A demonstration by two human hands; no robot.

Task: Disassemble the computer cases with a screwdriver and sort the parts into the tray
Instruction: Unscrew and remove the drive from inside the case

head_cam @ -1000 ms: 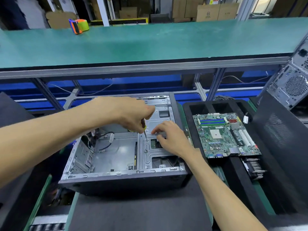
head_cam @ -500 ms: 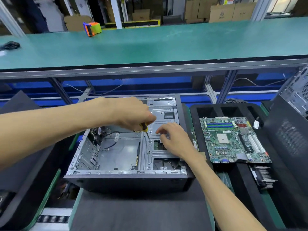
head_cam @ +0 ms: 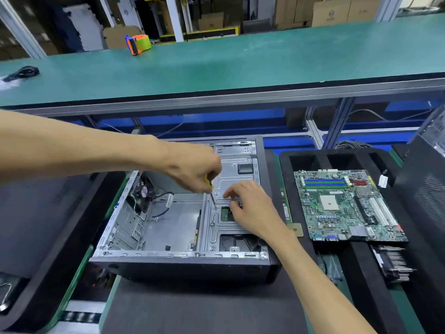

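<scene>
Yellow-handled screwdriver (head_cam: 209, 192), gripped by the left hand (head_cam: 192, 171), has barely moved (tip on the same drive-bracket screw (head_cam: 216, 207)) mid-frame in the computer case (head_cam: 183, 257), the right hand (head_cam: 250, 208) still pressing flat, so unscrewing isn't finished.

Bare, dull-grey stamped sheet metal lines the open computer case (head_cam: 173, 220) I am looking down on, its outer shell a matt black. The drive bracket (head_cam: 231, 179) is the same unpainted steel, ribbed and faintly shiny. The screwdriver (head_cam: 210, 192) in my left hand (head_cam: 192, 169) shows a glossy yellow plastic handle and a thin metal shaft. Beside it, the tray (head_cam: 303, 189) looks like soft, matt black foam, carrying a green lacquered circuit board (head_cam: 346, 206) with white plastic slots. The bench top (head_cam: 216, 68) wears a smooth matt green mat edged in brushed metal; brown cardboard boxes (head_cam: 337, 10) stand behind.
</scene>
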